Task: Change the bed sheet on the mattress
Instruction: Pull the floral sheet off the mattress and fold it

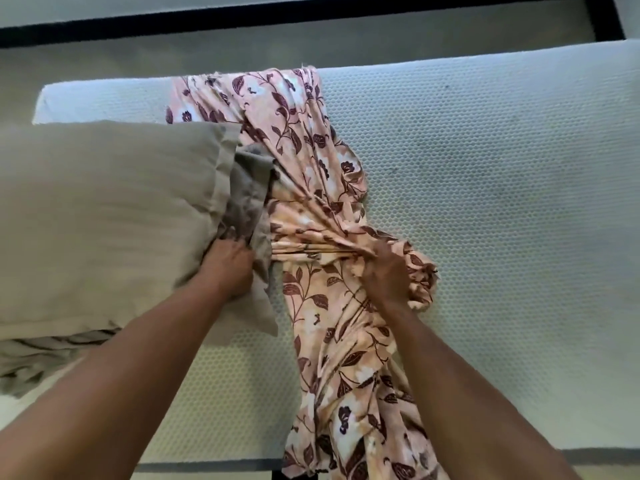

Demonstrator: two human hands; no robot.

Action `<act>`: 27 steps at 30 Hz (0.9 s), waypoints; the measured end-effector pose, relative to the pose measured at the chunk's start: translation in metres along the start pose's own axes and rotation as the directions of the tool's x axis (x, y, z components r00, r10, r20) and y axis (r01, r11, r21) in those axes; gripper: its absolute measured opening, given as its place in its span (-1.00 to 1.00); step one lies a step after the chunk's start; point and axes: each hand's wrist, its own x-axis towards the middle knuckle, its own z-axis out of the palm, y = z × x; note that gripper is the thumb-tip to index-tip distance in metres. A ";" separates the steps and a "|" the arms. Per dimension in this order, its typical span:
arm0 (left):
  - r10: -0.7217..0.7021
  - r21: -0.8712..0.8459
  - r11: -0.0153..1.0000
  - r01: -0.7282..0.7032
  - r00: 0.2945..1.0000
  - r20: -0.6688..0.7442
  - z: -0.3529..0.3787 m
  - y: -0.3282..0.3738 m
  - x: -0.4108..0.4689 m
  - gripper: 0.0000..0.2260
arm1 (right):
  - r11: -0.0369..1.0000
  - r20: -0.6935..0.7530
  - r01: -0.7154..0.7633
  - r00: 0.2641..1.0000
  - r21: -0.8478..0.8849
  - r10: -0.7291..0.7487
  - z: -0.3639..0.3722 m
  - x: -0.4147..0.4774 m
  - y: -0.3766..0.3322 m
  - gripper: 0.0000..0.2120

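Clutching bunched pink floral fabric bed sheet in right hand, arm stretched forward, fingers curled tight; draped near-to-far across middle of white honeycomb-textured mattress; gripping right edge of beige fabric pillow at left with left hand, fingers curled.

One mattress, one floral sheet, one pillow, maybe second; two hands.

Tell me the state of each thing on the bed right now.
Mattress, bare, mostly uncovered.
Floral sheet, bunched in a strip across it.
Pillow, lying on the mattress beside the sheet.
Left hand, grips the pillow's edge.
Right hand, grips the gathered sheet.
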 end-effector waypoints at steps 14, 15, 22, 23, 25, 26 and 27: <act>-0.147 -0.497 0.847 0.188 0.982 0.121 -0.066 0.061 0.037 -0.59 | 0.978 0.002 -0.175 0.984 -0.114 0.176 -0.091 0.037 0.091 0.07; -0.160 -0.610 0.768 0.194 0.981 0.111 -0.068 0.076 0.040 -0.57 | 0.981 0.126 -0.098 0.985 -0.169 0.120 -0.077 0.044 0.079 0.13; -0.485 -0.893 -0.373 0.251 0.768 0.418 -0.073 0.148 0.045 -0.39 | 0.902 0.566 0.396 0.789 -0.172 -0.238 -0.068 -0.026 0.059 -0.57; -0.486 -0.871 -0.408 0.275 0.742 0.462 -0.072 0.153 0.047 -0.27 | 0.890 0.642 0.443 0.715 -0.109 -0.277 -0.073 -0.047 0.066 -0.63; -0.407 -0.853 -0.427 0.299 0.779 0.477 -0.075 0.173 0.045 -0.12 | 0.841 0.807 0.540 0.506 -0.022 -0.304 -0.088 -0.085 0.091 -0.74; -0.348 -0.874 -0.395 0.282 0.835 0.426 -0.082 0.190 0.038 -0.12 | 0.832 0.847 0.554 0.438 0.008 -0.300 -0.097 -0.098 0.106 -0.76; -0.287 -0.916 -0.297 0.271 0.889 0.356 -0.085 0.210 0.032 -0.20 | 0.850 0.856 0.527 0.429 0.021 -0.287 -0.104 -0.107 0.125 -0.76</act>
